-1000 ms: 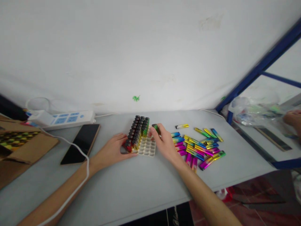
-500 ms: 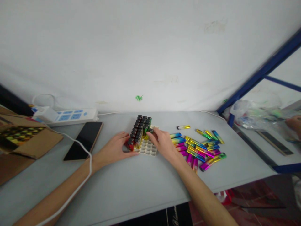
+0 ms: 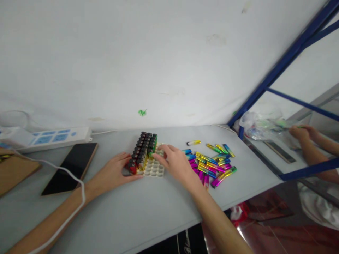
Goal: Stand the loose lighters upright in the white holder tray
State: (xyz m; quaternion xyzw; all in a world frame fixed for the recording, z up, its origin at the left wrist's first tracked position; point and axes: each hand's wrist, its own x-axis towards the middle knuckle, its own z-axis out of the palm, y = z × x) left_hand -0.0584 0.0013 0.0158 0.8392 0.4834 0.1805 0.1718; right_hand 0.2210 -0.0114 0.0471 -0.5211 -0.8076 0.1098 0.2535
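A pale tray (image 3: 154,170) with rows of round pockets lies on the grey table. Its left part is filled with upright lighters (image 3: 144,148) with black tops and shiny red, yellow and green bodies. Around the tray's near left corner curls my left hand (image 3: 115,171), thumb along the front edge and fingers against the red lighter at the end. My right hand (image 3: 174,162) hovers above the bare pockets, thumb and fingers apart beside a green-yellow lighter (image 3: 150,156); nothing shows between them. Loose metallic lighters (image 3: 209,164) in blue, gold and magenta lie in a pile to the right.
A phone (image 3: 70,168), a white power strip (image 3: 60,137) and a cardboard box (image 3: 17,169) stand at left. A white cable (image 3: 79,181) crosses above my left forearm. Past a blue metal frame (image 3: 254,98), another person's hands (image 3: 304,134) work near plastic bags (image 3: 261,125).
The view has swung right, showing more of the other person's arms. My right hand's fingers have parted from the lighter they were touching in the tray. My left hand keeps its place.
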